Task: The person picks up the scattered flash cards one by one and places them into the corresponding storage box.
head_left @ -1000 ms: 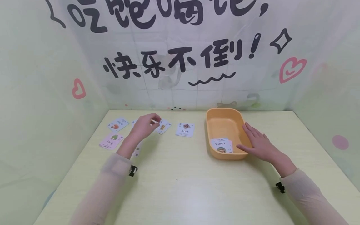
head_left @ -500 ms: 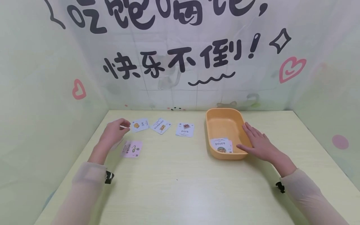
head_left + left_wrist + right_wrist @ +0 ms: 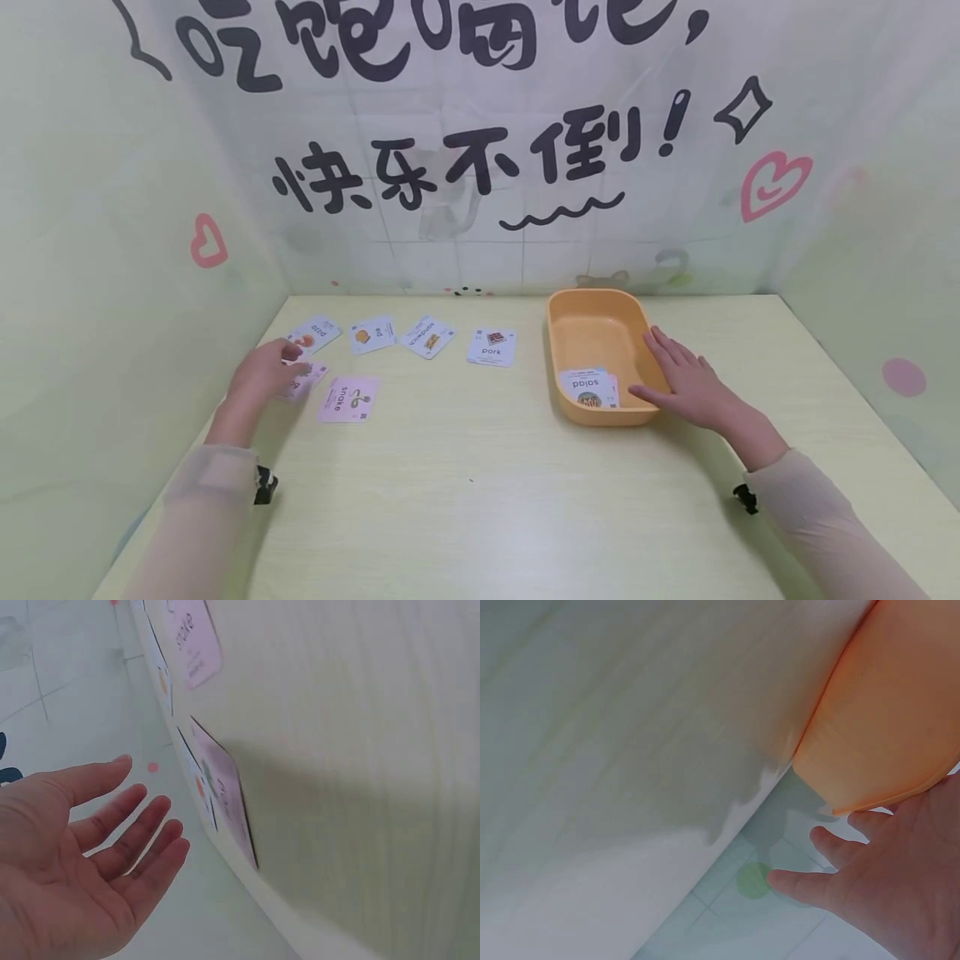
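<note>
My left hand [image 3: 262, 375] hovers over the pink frog card [image 3: 302, 385], partly covering it in the head view. In the left wrist view that hand [image 3: 105, 862] has loosely bent, spread fingers with nothing between them, and the frog card [image 3: 229, 795] lies just beyond the fingertips. Beside it lies the pink snake card [image 3: 349, 400]; the blue pizza card [image 3: 321, 332] is right behind the hand. My right hand [image 3: 686, 379] rests with outstretched fingers along the right rim of an orange plastic basin [image 3: 600, 304]. Inside the basin are a salad card [image 3: 588, 385] and a pink card partly hidden under it.
Along the back of the table stand out a blue card with a yellow food picture [image 3: 372, 334], a sandwich card [image 3: 428, 337] and a pork card [image 3: 491, 347]. Fabric walls [image 3: 480, 258] with printed lettering enclose the table at the back and both sides.
My left hand has swept left and toward me, from over the sandwich card, past the pizza card, to the frog card, uncovering cards behind it. The right hand and the basin stay put.
</note>
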Available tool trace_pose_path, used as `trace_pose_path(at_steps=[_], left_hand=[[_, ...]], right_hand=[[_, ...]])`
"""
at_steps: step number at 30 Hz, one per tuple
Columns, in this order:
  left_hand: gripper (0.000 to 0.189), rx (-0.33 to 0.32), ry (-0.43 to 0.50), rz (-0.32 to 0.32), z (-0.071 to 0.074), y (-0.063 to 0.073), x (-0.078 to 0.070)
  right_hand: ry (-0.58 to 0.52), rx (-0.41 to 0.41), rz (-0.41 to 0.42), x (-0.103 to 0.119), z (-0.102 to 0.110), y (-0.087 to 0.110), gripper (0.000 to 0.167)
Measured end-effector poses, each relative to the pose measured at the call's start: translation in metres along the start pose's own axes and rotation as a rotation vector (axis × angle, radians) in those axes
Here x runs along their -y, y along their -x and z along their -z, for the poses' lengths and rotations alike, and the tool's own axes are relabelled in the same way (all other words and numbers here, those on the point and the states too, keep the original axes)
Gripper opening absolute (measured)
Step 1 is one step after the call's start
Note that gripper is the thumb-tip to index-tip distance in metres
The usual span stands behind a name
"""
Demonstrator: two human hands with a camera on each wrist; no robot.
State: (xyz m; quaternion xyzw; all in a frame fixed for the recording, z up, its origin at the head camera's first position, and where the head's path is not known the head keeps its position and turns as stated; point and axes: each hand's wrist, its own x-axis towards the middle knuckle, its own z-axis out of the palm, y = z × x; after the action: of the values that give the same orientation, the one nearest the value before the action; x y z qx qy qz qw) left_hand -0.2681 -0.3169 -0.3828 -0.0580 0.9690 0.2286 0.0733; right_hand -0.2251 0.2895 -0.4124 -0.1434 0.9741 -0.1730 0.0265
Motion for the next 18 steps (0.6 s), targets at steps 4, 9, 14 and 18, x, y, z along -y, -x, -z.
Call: trace_pose_path(at_steps=[4,9,14,18], left_hand=[[0.060,0.049,-0.035,0.050,-0.001,0.001,0.007],[0.072,0.110,-0.074,0.101,-0.005,0.001,0.015],[0.071,0.127,-0.088,0.095,-0.010,0.004,0.019],[0.068,0.109,-0.094,0.092,-0.012,0.005,0.020]], right_hand=[[-0.002,-0.002,0.002,0.001,0.000,0.000,0.096],[-0.007,0.000,0.001,0.001,0.000,0.000,0.096],[-0.003,0.001,-0.001,-0.001,-0.001,0.000,0.097],[-0.001,-0.002,0.000,-0.001,-0.001,-0.001,0.096]])
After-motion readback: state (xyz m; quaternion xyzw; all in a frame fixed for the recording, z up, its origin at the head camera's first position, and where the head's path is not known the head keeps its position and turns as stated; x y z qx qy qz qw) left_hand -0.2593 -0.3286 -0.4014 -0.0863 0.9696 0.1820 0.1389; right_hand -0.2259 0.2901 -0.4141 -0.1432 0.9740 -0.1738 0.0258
